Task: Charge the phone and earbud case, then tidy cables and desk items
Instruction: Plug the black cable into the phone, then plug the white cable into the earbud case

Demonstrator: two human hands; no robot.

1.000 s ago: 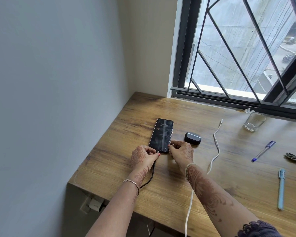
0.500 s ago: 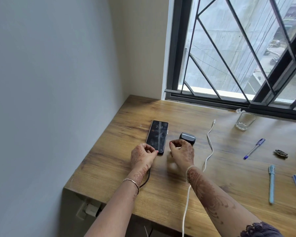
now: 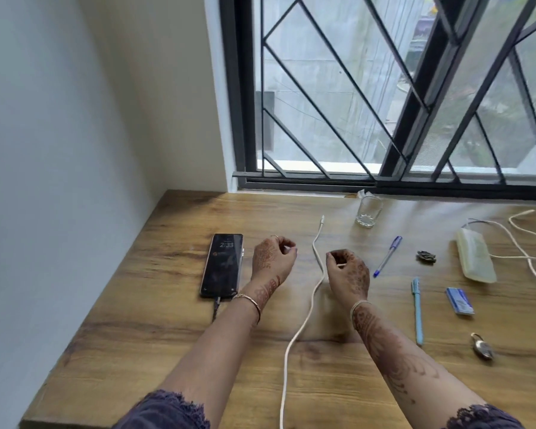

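The left hand (image 3: 273,258) has its fingers curled just right of the phone (image 3: 222,264); I cannot tell whether it holds anything. The right hand (image 3: 348,270), also curled, is just beside the white cable (image 3: 317,258), and its grip is equally unclear. The phone lies flat on the desk (image 3: 167,335), screen lit, with a dark cable (image 3: 216,308) plugged into its near end. 2 pens (image 3: 416,311) lie further right.
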